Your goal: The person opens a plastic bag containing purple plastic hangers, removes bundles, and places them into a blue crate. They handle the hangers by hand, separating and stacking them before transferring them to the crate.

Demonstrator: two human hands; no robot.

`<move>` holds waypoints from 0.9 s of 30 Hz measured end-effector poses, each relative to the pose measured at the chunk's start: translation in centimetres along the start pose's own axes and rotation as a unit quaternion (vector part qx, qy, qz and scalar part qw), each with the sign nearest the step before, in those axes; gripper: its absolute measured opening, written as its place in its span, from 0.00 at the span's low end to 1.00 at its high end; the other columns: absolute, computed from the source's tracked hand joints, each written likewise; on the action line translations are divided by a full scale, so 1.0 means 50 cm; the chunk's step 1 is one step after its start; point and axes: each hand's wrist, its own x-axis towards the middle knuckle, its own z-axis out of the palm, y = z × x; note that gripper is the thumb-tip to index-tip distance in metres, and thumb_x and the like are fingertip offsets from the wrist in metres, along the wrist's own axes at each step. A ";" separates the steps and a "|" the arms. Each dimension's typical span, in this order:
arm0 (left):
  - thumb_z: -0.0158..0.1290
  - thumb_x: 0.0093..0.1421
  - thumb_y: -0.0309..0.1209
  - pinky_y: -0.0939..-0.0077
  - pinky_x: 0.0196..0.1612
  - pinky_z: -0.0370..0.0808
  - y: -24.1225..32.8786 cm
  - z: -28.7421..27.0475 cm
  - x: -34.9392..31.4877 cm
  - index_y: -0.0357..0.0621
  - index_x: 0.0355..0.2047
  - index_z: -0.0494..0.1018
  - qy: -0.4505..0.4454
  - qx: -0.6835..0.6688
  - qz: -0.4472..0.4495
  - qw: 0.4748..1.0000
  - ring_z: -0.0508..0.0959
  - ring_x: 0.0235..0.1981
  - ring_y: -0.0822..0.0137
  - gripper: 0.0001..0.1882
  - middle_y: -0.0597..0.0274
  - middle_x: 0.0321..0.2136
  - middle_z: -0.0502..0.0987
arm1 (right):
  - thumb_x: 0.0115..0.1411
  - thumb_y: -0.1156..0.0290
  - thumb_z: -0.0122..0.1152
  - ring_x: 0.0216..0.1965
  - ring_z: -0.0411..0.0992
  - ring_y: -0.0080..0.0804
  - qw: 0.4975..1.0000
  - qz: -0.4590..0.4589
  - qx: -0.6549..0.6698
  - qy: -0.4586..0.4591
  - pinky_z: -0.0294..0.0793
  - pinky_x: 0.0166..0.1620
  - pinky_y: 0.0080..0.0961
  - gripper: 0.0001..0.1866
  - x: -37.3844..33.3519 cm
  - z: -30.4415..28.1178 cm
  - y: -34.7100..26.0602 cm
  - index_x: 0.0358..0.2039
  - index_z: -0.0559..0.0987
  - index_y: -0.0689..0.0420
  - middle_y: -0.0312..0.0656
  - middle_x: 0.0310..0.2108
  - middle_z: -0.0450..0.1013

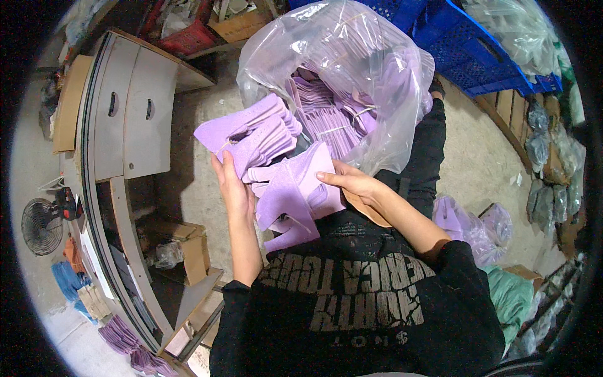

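My left hand (235,188) is closed on a tied bundle of purple cut material pieces (260,129), fanned out in a thick stack. More loose-looking purple pieces (295,182) are gripped by my right hand (359,185), its thumb on top and its other fingers hidden behind them. One of these pieces hangs down with a curved cutout. A tan curved piece (369,210) shows below my right wrist. Just beyond both hands, a large clear plastic bag (392,147) stands open, holding several stacked purple bundles (336,125), some tied with string.
A grey cabinet (141,119) stands at the left, with a cardboard box (195,251) in its lower shelf. Blue plastic crates (458,47) are at the far right. Smaller bags of purple pieces (468,229) lie on the floor to the right, and a fan (43,226) is far left.
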 end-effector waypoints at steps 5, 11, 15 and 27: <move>0.48 0.74 0.48 0.62 0.72 0.57 0.028 -0.018 0.013 0.37 0.76 0.44 -0.056 0.193 0.035 0.979 0.62 0.70 0.55 0.42 0.44 0.70 0.58 | 0.67 0.52 0.66 0.68 0.63 0.38 1.000 -0.001 -0.026 -0.004 0.58 0.71 0.32 0.45 0.011 -0.002 0.004 0.70 0.59 0.71 0.52 0.66 0.67; 0.49 0.72 0.54 0.59 0.72 0.55 0.040 -0.034 0.011 0.36 0.75 0.44 -0.054 0.177 -0.010 0.983 0.61 0.70 0.53 0.46 0.43 0.70 0.58 | 0.66 0.48 0.67 0.68 0.63 0.40 0.997 0.000 -0.070 0.030 0.57 0.72 0.33 0.46 0.016 -0.008 0.012 0.69 0.60 0.72 0.54 0.66 0.67; 0.48 0.72 0.56 0.55 0.72 0.55 0.043 -0.036 0.008 0.38 0.76 0.44 -0.039 0.160 -0.018 0.986 0.61 0.71 0.52 0.46 0.43 0.70 0.59 | 0.66 0.49 0.67 0.68 0.63 0.40 0.998 0.000 -0.054 0.017 0.57 0.71 0.33 0.46 0.016 -0.012 0.017 0.69 0.60 0.71 0.53 0.66 0.67; 0.52 0.72 0.37 0.65 0.59 0.69 0.089 -0.027 -0.044 0.43 0.59 0.70 0.071 0.350 0.186 0.915 0.74 0.53 0.63 0.19 0.52 0.56 0.74 | 0.66 0.50 0.67 0.67 0.64 0.38 0.999 -0.013 -0.036 0.015 0.58 0.71 0.32 0.44 0.012 -0.005 0.007 0.69 0.61 0.71 0.53 0.65 0.68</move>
